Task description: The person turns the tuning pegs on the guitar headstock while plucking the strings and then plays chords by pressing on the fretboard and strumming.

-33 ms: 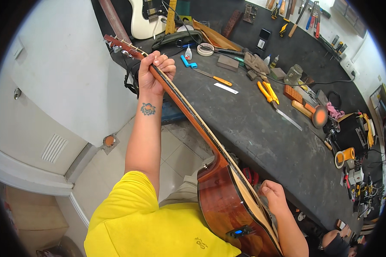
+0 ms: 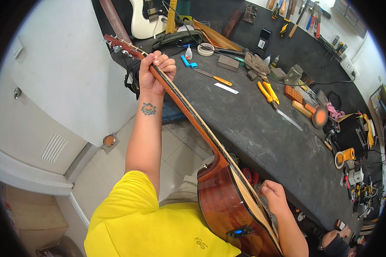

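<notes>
I hold a reddish-brown acoustic guitar (image 2: 222,197) across my lap, its neck rising diagonally to the headstock. My left hand (image 2: 157,70) is closed around the neck just below the tuners, thumb and fingertips showing. Down at the body, my right hand (image 2: 272,195) is curled over the strings along the pale top; what its fingers hold, if anything, is hidden. A small blue-lit panel (image 2: 239,231) shows on the guitar's side.
A dark workbench (image 2: 257,141) runs along my right, bearing a white electric guitar (image 2: 141,25), pliers (image 2: 268,93), a knife (image 2: 222,80), tape and cluttered tools. A door (image 2: 38,128) is at left. Part of another person (image 2: 336,244) shows at lower right.
</notes>
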{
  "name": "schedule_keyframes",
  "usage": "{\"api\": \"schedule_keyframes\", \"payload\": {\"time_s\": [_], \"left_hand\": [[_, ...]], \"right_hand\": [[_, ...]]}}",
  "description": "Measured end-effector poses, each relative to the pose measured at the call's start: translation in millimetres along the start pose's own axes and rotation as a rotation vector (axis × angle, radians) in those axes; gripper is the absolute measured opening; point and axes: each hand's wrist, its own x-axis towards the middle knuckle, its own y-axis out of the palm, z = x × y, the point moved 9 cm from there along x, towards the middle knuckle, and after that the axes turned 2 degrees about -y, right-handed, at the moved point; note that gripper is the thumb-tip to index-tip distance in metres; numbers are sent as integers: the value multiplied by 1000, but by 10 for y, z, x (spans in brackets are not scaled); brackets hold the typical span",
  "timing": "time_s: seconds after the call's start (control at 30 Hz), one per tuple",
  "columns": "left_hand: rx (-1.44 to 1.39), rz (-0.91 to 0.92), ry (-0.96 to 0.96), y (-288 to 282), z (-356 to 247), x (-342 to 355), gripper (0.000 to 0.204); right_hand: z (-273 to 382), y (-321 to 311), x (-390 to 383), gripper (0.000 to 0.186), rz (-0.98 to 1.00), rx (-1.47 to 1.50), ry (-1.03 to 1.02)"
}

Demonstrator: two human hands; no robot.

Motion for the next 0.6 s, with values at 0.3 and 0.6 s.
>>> {"api": "schedule_keyframes", "payload": {"time_s": [0.3, 0.6], "left_hand": [[-179, 342, 79, 49, 446, -224, 40], [-228, 445, -131, 148, 1181, -594, 41]], "right_hand": [[-394, 83, 33, 21, 38, 199, 157], [-396, 58, 19, 18, 64, 208, 190]]}}
